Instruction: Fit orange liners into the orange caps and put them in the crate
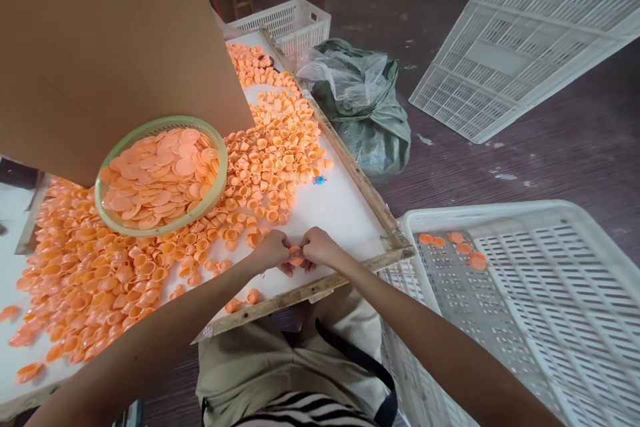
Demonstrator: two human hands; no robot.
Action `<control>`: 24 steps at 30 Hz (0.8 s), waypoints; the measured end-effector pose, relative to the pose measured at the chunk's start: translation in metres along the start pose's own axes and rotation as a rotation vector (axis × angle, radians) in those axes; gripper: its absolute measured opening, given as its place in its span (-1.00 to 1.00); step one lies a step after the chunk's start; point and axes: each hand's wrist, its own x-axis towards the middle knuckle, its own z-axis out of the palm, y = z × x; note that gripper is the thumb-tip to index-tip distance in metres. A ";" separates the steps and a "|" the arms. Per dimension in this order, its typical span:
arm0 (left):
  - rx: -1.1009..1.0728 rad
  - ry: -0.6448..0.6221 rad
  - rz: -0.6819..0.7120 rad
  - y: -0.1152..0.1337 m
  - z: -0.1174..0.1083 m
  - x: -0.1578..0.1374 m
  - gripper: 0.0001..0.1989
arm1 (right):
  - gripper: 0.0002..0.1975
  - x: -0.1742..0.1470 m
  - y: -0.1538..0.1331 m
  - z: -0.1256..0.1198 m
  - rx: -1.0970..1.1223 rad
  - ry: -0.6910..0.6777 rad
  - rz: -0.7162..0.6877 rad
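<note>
1. Orange plastic cap piece (296, 255), small and round: pinched between the left hand (273, 250) and right hand (320, 248), both closed on it, fingertips meeting, at the near edge of the white wood-framed tray board (345, 210).
2. Loose orange plastic cups (150, 260): a large heap lay across the board just left of the hands, judged still unworked.
3. Green round basket of flat orange discs (163, 177): well stocked, beyond the left hand.
4. White slotted plastic crate (525, 293): near the right hand, held only a few finished pieces (453, 243); work judged barely begun.
</note>
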 end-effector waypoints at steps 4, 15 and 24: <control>-0.029 0.004 -0.026 0.001 0.000 0.001 -0.74 | -0.75 0.002 -0.005 -0.001 -0.019 0.027 0.024; 0.110 0.381 0.358 -0.023 0.025 -0.042 -0.84 | -0.73 -0.037 0.027 0.021 0.234 0.324 -0.312; 0.907 0.887 0.564 -0.008 -0.028 -0.026 -0.80 | -0.63 -0.110 0.114 -0.064 1.214 0.939 -0.553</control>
